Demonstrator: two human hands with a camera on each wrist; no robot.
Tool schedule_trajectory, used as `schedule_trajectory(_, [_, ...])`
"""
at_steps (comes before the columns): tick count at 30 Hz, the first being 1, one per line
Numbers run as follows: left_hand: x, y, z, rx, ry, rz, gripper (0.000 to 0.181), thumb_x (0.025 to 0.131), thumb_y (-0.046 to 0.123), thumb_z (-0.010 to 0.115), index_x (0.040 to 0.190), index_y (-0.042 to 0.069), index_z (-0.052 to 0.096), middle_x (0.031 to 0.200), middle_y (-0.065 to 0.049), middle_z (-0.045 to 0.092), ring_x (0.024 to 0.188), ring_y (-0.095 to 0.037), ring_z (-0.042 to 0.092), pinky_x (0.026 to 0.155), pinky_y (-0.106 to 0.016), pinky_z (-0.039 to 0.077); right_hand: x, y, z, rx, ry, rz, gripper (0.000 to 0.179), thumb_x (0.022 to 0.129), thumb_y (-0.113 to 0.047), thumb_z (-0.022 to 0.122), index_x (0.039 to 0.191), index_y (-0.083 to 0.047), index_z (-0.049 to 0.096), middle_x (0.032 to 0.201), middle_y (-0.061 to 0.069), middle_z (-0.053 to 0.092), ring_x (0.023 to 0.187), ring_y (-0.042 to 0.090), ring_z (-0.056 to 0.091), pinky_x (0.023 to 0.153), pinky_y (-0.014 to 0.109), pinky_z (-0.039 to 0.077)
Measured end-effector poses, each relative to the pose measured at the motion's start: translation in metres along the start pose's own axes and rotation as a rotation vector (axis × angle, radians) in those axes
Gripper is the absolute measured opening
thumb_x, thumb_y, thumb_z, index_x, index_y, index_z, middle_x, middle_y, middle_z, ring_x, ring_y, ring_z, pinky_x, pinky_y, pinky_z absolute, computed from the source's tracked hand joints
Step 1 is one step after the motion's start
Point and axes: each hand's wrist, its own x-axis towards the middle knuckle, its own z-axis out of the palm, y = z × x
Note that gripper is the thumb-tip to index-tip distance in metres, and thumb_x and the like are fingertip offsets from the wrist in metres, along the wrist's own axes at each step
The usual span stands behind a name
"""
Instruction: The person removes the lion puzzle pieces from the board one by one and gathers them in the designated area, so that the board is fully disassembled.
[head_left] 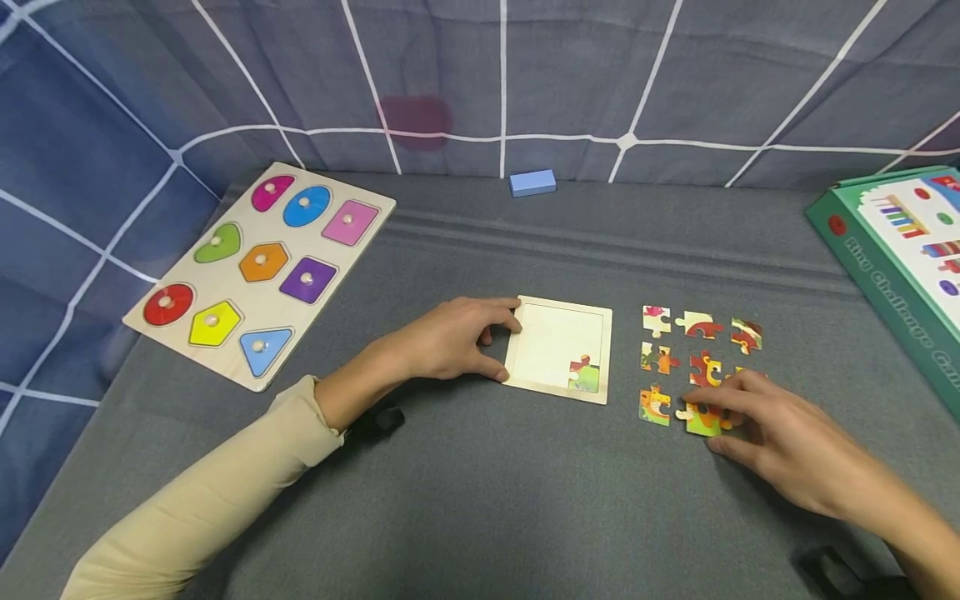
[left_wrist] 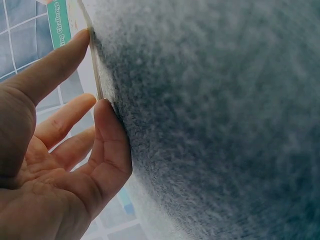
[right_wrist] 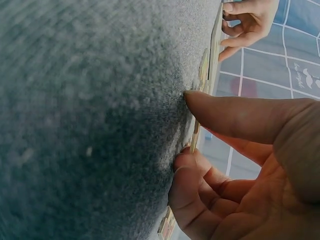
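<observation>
A square wooden puzzle tray point(head_left: 555, 333) lies flat on the cloth in the head view. One jigsaw piece point(head_left: 587, 377) sits in its lower right corner. My left hand point(head_left: 457, 340) holds the tray by its left side, thumb at the near corner and fingers at the far one. To the right lie several loose jigsaw pieces point(head_left: 656, 323) in rough rows. My right hand point(head_left: 780, 442) pinches a yellow-green jigsaw piece point(head_left: 701, 423) in the nearest row, and its fingers partly hide the pieces beside it. In the right wrist view this piece point(right_wrist: 195, 135) shows edge-on between thumb and fingers.
A wooden board of knobbed coloured shapes point(head_left: 225, 287) lies at the left. Near the back stands a small blue block point(head_left: 532, 183). A green game box point(head_left: 885, 275) is at the right edge. Checked cloth point(head_left: 450, 75) rises behind the grey surface.
</observation>
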Motion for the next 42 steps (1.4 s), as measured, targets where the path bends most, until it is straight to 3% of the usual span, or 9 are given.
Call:
schedule_trajectory(10, [-0.001, 0.000, 0.000, -0.006, 0.004, 0.001, 0.056, 0.079, 0.025, 0.085, 0.127, 0.007, 0.064, 0.152, -0.010, 0.041, 0.091, -0.015, 0.058, 0.082, -0.032, 0.047, 0.001, 0.000, 0.000, -0.015, -0.040, 0.009, 0.052, 0.072, -0.012, 0.087, 0.120, -0.019, 0.069, 0.101, -0.013, 0.051, 0.077, 0.001, 0.043, 0.058, 0.026, 0.035])
schedule_trajectory(18, [-0.001, 0.000, 0.000, -0.002, 0.003, 0.001, 0.056, 0.079, 0.025, 0.085, 0.127, 0.008, 0.064, 0.153, -0.010, 0.041, 0.091, -0.015, 0.058, 0.081, -0.032, 0.047, 0.001, 0.000, 0.001, -0.008, -0.023, -0.021, 0.053, 0.070, -0.003, 0.087, 0.118, -0.018, 0.070, 0.098, -0.013, 0.050, 0.074, 0.000, 0.040, 0.056, 0.024, 0.033])
schedule_trajectory(28, [0.000, -0.001, 0.000, -0.004, 0.005, -0.006, 0.055, 0.079, 0.025, 0.086, 0.127, 0.009, 0.064, 0.152, -0.009, 0.041, 0.090, -0.014, 0.057, 0.081, -0.032, 0.046, 0.002, -0.002, 0.001, -0.043, -0.003, -0.040, 0.052, 0.069, -0.005, 0.087, 0.117, -0.017, 0.070, 0.097, -0.013, 0.049, 0.074, -0.001, 0.041, 0.057, 0.025, 0.034])
schedule_trajectory(35, [0.000, -0.001, 0.000, -0.010, 0.010, 0.004, 0.054, 0.079, 0.025, 0.086, 0.126, 0.009, 0.065, 0.152, -0.010, 0.042, 0.090, -0.015, 0.057, 0.081, -0.032, 0.046, 0.004, -0.016, 0.000, -0.069, 0.089, -0.118, 0.053, 0.067, -0.007, 0.087, 0.116, -0.019, 0.070, 0.099, -0.013, 0.052, 0.074, 0.002, 0.045, 0.058, 0.027, 0.037])
schedule_trajectory(42, [-0.001, 0.000, 0.000, -0.017, 0.000, -0.009, 0.054, 0.079, 0.026, 0.085, 0.127, 0.010, 0.064, 0.153, -0.008, 0.041, 0.090, -0.014, 0.056, 0.082, -0.032, 0.045, 0.023, -0.043, -0.003, 0.042, 0.069, -0.087, 0.049, 0.077, -0.012, 0.084, 0.122, -0.023, 0.068, 0.111, -0.011, 0.056, 0.085, 0.007, 0.055, 0.069, 0.033, 0.044])
